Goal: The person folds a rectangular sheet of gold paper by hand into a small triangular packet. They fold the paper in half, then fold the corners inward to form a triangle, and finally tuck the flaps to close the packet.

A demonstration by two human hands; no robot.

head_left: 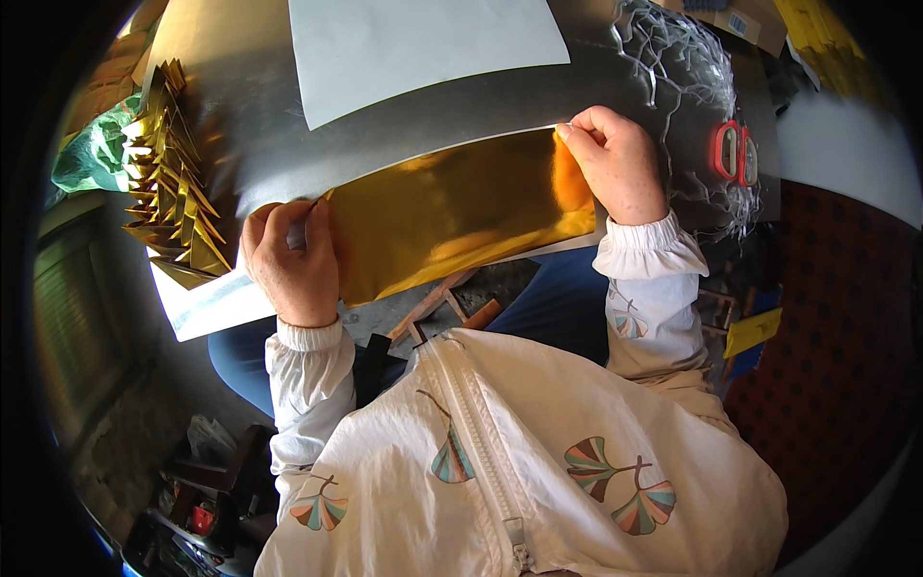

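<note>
A wide strip of shiny gold foil paper (pixel 452 207) stretches between my hands over the near edge of the table. My left hand (pixel 293 260) pinches its upper left corner between thumb and fingers. At the upper right corner, my right hand (pixel 615 159) grips the paper the same way. A thin pale line runs along the strip's far edge, and its near edge hangs toward my lap. Left of my left hand lies a row of folded gold paper pieces (pixel 178 192) with pointed tips, packed closely together.
A white sheet (pixel 423 53) lies on the dark metallic tabletop (pixel 245 106) at the far side. Red-handled scissors (pixel 734 152) and a tangle of silvery white strings (pixel 683 58) are at the right. Green crumpled plastic (pixel 96 149) sits beyond the left edge. A wooden frame (pixel 433 303) shows below the table.
</note>
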